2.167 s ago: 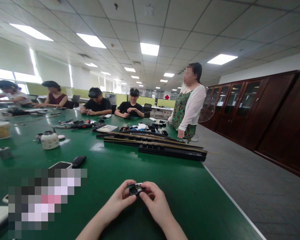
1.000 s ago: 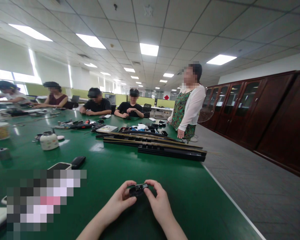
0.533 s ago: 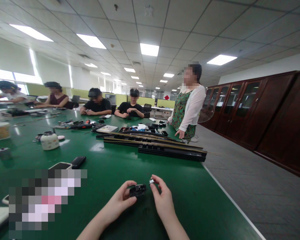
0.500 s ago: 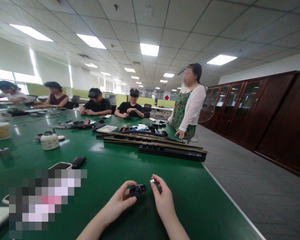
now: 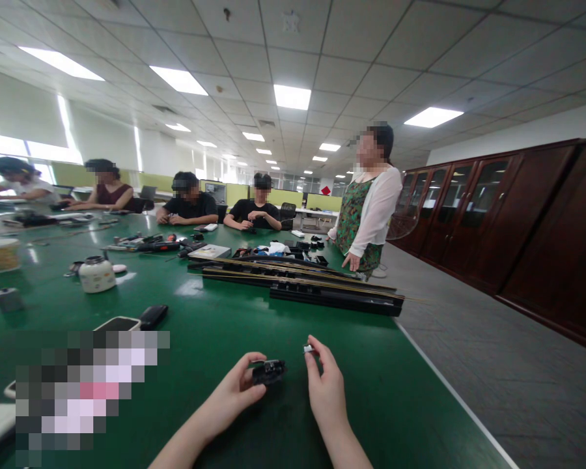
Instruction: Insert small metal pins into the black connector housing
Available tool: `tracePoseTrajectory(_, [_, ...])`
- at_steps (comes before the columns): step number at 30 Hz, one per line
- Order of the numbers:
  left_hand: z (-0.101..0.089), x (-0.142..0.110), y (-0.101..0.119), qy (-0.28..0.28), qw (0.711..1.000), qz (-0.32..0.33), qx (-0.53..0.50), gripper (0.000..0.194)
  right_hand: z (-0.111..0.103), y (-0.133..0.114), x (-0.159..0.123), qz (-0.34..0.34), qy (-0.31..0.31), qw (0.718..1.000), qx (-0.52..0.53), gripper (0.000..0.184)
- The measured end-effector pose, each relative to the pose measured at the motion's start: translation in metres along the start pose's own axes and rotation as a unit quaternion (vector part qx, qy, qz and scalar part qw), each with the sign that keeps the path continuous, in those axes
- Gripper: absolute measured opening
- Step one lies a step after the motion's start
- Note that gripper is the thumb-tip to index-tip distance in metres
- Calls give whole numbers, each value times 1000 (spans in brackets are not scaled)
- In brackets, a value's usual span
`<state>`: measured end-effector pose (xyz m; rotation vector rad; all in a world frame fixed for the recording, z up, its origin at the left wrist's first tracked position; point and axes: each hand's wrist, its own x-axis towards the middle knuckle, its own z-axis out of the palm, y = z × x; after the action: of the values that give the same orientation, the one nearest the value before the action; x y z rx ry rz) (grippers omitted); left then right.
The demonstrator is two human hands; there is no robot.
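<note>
A small black plastic part [image 5: 269, 372] is gripped between the thumb and fingers of my left hand [image 5: 241, 391], held just over the green table [image 5: 254, 430]. What kind of part it is cannot be made out. To its right, apart from it, my right hand [image 5: 325, 384] pinches a tiny white piece [image 5: 308, 349] between thumb and forefinger. The piece is too small to name. Both hands are near the front of the table, close to its right side.
Long black rails [image 5: 336, 301] with thin yellowish rods lie across the table ahead. A white jar [image 5: 97, 274], a phone [image 5: 120, 324], a black case [image 5: 153, 316] and a metal cylinder [image 5: 8, 299] are on the left. A person [image 5: 366, 202] stands beyond the rails; several others sit opposite.
My right hand has moved a little right with the white piece, widening the gap to the black part. My left hand has stayed almost still.
</note>
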<state>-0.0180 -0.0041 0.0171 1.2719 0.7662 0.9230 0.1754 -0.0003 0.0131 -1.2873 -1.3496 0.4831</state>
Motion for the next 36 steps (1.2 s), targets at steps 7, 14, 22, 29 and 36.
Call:
tracePoseTrajectory(7, [0,-1,1,13,1000,1,15,54,1,-1,-1,-22,-2,1000,-16,30])
tracePoseTrajectory(14, [-1,-1,0,18,1000,3,17,55,2,-4,-2,-39,-3,999,-20,27])
tracePoseTrajectory(22, [-3,1,-6,22,999,22,16,48,2,-8,-3,-34,-13,999,-16,27])
tracePoseTrajectory(29, [-2,0,-3,18,999,21,18,45,2,-9,-4,-34,-37,998,-22,26])
tracePoseTrajectory(36, [-3,2,-7,9,1000,26,15,45,4,-11,-5,-38,-62,997,-26,24])
